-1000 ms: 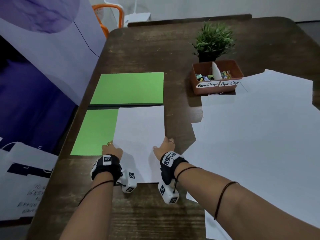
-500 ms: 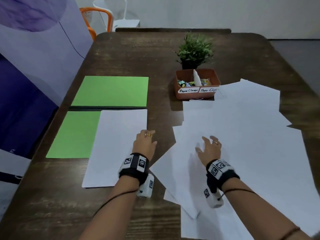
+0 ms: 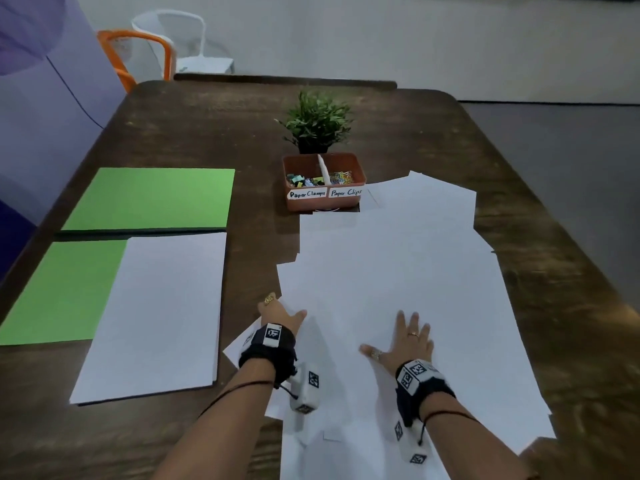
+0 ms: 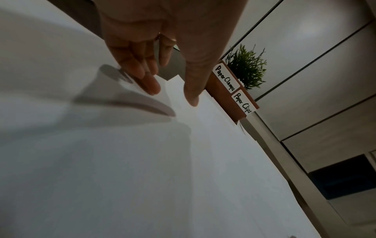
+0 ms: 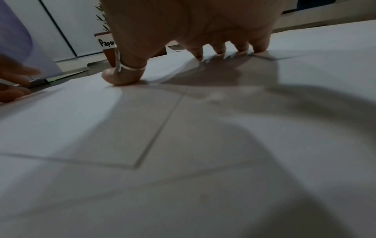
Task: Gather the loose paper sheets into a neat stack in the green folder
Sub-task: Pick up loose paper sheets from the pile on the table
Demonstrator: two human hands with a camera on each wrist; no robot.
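Step in hand, by my read: pull the next sheet off the loose sheets [image 3: 398, 271], spread just right of the green folder [image 3: 152, 199]; the stack [image 3: 156, 313] already lies on the folder's near half. Right hand [image 3: 403, 341] flat, fingers splayed, pressing the top sheet; left hand [image 3: 278, 315] relaxed at the spread's folder-side edge, gripping nothing. Slide one sheet only; keep edges square.

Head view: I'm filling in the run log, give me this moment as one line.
left hand: open, at edge of loose white paper sheets | right hand: flat on sheets | open green folder: holds neat white stack
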